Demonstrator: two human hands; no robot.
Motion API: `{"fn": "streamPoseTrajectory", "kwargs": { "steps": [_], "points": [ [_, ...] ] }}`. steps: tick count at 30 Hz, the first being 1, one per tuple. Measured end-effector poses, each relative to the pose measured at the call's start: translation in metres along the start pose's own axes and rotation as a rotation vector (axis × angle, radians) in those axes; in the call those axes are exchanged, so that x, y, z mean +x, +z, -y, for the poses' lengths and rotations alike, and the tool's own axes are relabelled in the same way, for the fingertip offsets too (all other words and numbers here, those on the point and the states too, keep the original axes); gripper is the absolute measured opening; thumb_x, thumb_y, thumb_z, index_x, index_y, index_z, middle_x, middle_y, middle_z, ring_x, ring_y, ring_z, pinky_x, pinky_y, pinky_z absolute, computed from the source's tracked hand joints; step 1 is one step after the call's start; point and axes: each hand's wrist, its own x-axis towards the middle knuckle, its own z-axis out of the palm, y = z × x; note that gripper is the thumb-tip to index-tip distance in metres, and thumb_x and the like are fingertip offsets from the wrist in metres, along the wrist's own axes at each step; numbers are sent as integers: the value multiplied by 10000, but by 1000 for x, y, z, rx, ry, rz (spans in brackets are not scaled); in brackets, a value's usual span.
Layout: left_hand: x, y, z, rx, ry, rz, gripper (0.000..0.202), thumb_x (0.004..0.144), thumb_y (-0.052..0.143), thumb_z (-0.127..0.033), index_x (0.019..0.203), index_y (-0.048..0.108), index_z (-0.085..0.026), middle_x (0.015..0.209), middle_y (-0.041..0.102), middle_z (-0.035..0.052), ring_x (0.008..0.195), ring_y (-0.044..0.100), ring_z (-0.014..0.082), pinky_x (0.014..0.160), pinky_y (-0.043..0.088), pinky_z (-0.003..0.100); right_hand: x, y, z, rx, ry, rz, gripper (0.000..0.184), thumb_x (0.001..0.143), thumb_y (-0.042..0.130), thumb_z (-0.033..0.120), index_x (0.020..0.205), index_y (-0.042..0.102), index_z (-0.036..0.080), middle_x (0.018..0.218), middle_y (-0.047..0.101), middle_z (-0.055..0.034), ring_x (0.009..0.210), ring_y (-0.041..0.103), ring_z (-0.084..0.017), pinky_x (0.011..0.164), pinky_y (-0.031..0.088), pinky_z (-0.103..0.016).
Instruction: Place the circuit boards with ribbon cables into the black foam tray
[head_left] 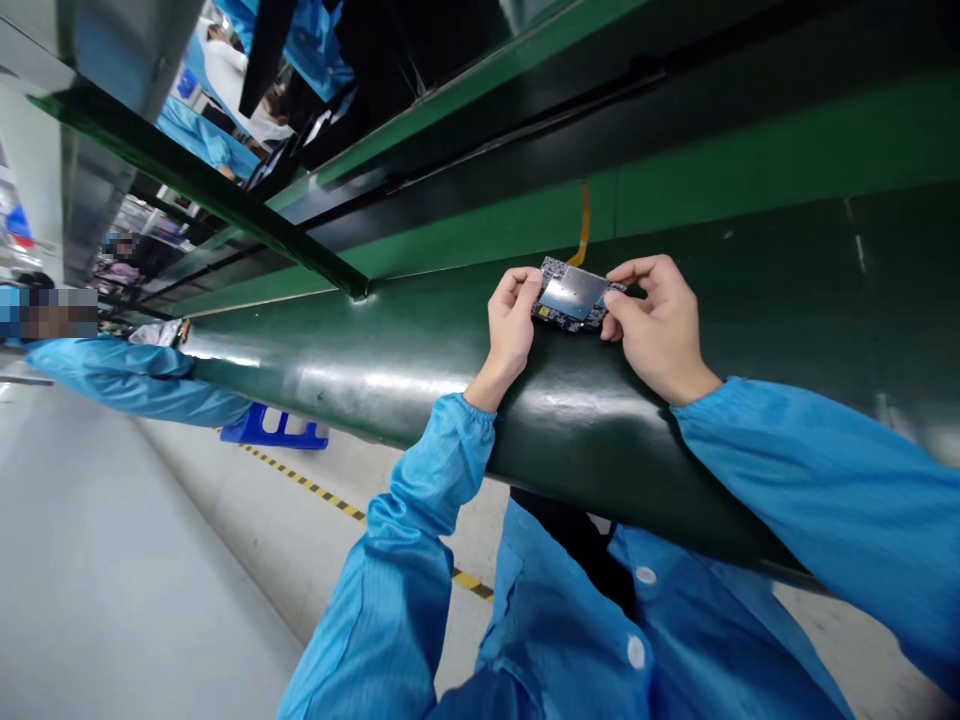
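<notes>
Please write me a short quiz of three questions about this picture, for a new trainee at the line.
1. How is the circuit board held?
A. by one hand only
B. by both hands, one at each end
C. by no hand, it lies free

2. True or false: the belt under the circuit board is red.

3. Fill in the missing word: the thin strip that runs up from the circuit board is ___ in colour.

Key
1. B: the left hand and the right hand each pinch one end.
2. False: it is dark green.
3. orange
</notes>
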Motion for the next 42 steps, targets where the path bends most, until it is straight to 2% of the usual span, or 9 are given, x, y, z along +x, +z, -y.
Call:
{"fn": "streamPoseTrajectory", "kwargs": {
  "steps": [8, 18, 27, 34, 42],
  "points": [
    [1, -1, 1, 11, 15, 5, 255, 1001, 793, -336, 817, 677, -204, 847, 630, -8, 847, 603, 119, 828, 484, 220, 0, 1, -1, -6, -8, 2, 179, 872, 710, 224, 991, 580, 256, 989, 621, -12, 540, 511, -79, 462, 456, -240],
    [-1, 2, -2, -29, -12, -27, 254, 995, 798, -255, 781, 673, -195, 821, 606, -18, 803, 585, 110, 831, 472, 226, 0, 0, -1, -1, -5, 12, 180, 886, 730, 247, 985, 580, 260, 992, 623, -12, 538, 517, -80, 467, 464, -244],
    [0, 0, -1, -26, -11, -7, 261, 993, 807, -331, 807, 675, -204, 825, 618, -12, 837, 603, 120, 837, 493, 228, 0, 1, 0, -4, -1, 3, 184, 844, 686, 182, 983, 589, 254, 1002, 632, -15, 528, 514, -81, 470, 469, -255],
    [-1, 1, -1, -44, -52, -22, 278, 987, 817, -376, 815, 679, -207, 854, 630, -7, 900, 642, 132, 885, 510, 250, 1, 1, -2, -5, -11, 4, 187, 859, 719, 228, 985, 584, 259, 994, 630, -16, 542, 517, -86, 460, 458, -247],
    [1, -3, 3, 6, -5, 22, 272, 980, 824, -426, 868, 698, -213, 858, 653, -2, 879, 640, 130, 826, 518, 231, 1, 0, -2, -15, -1, 3, 183, 852, 692, 183, 994, 602, 255, 1006, 628, -16, 541, 529, -87, 482, 473, -263]
  ]
}}
